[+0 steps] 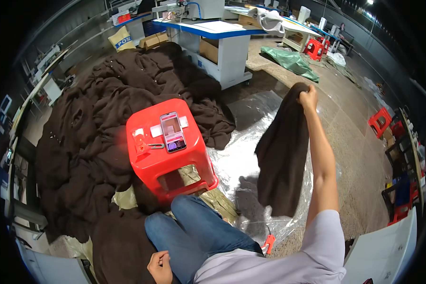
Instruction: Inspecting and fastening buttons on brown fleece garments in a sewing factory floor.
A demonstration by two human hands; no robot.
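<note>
A yellow and white sack (123,39) sat behind the big brown cloth heap (90,137), its inside hidden, while the right hand (308,98) pinched the top of a long dark brown cloth piece (283,156) hanging over a shiny clear plastic sheet (236,163), and the left hand (160,268) was curled, maybe holding something, I couldn't tell.

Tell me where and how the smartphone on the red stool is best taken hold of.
Probably pinch the smartphone by the long edges of its nearer half, coming from above. It lies flat, screen up, on the red plastic stool, so the sides offer grip. White material sticks out either side of its far half, and a small green tool lies just left.
</note>
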